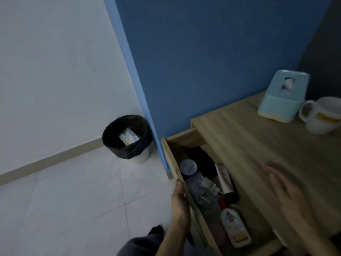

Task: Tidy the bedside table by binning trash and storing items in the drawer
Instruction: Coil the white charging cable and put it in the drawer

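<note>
The wooden bedside table (258,137) has its drawer (170,154) pulled out. Inside lie a jar with a round lid (188,166), a grey tube with a black cap (226,183), a white charger and cable (207,188) and a white bottle with a red cap (234,226). My left hand (180,202) rests against the outside of the drawer front, fingers straight. My right hand (284,189) hovers blurred over the table top with fingers spread, holding nothing. A bin with a black liner (127,137) stands on the floor by the wall, with a colourful packet (129,138) in it.
On the table's far end stand a light blue tissue holder (282,100) and a white mug (321,115). A blue wall runs behind the table. White floor tiles lie to the left, and my knee (140,244) shows at the bottom.
</note>
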### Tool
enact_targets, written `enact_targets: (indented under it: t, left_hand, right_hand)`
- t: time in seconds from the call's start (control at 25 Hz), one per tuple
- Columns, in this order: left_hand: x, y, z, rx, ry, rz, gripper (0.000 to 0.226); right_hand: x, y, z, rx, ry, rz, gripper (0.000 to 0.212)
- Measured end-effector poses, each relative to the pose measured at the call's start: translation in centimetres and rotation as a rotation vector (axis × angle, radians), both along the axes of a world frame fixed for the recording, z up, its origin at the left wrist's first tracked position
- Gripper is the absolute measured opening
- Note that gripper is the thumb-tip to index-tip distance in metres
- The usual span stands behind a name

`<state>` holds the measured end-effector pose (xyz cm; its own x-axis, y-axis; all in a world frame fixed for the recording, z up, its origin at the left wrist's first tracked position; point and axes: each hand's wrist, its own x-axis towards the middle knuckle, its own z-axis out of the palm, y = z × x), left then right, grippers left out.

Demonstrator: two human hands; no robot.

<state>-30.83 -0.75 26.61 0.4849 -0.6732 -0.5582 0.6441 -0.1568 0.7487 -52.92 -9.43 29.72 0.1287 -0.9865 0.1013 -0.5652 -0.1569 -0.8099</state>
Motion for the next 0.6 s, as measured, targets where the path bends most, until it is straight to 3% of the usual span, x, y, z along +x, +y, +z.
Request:
enact_targets:
  t: [0.08, 0.16, 0.28, 0.6]
  left_hand:
    - [-0.7, -0.3, 0.7, -0.014, 0.008, -0.008, 0.043]
    - [-1.2, -0.7, 1.2, -0.005, 0.017, 0.008, 0.044]
    - [-2.0, -1.6, 1.3, 0.015, 0.031, 0.039, 0.044]
    - [-4.6, -5.0, 1.1, 0.070, -0.042, -0.065, 0.048]
  right_hand:
    - [-1.6, -0.7, -2.2, -0.054, 0.152, 0.088, 0.077]
    - [-1.8, -1.0, -3.8, -0.142, 0.297, 0.073, 0.087]
    - [-1.5, -1.2, -4.2, -0.184, 0.279, 0.064, 0.090]
    - [-1.7, -1.4, -3.9, -0.207, 0.257, 0.061, 0.076]
